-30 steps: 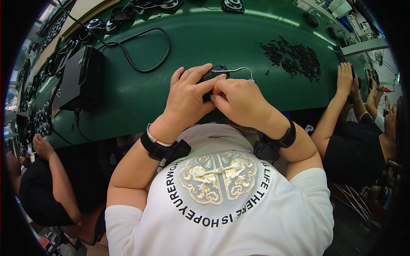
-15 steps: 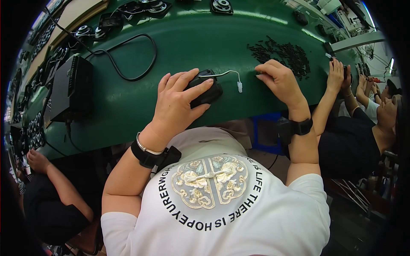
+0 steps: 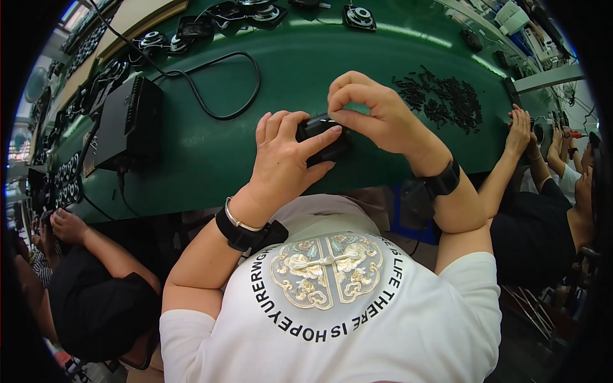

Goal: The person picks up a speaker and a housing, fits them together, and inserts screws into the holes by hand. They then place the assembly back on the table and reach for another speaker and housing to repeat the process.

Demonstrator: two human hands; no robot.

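Observation:
My left hand [image 3: 281,156] is wrapped round a black plastic housing [image 3: 331,149] on the green bench, thumb and forefinger along its near side. Above the housing's far right part, my right hand [image 3: 383,116] is closed in a pinch, its fingertips at the top of the housing. Whatever sits between those fingertips is hidden. Only a short bit of white wire [image 3: 324,120] shows on the housing; the rest is behind my right hand. To the right of that hand lies a loose pile of small black strips [image 3: 447,99].
A black power box [image 3: 121,127] with a looped black cable [image 3: 255,83] stands at left. Round speakers [image 3: 359,17] lie along the far side. A co-worker's hands [image 3: 518,131] are at the bench on the right; another person's hand [image 3: 69,226] is at left.
My right hand has moved left from beside the black strips to the top of the housing, still pinched. The white wire's plug, visible before, is now hidden. The whole view has shifted slightly.

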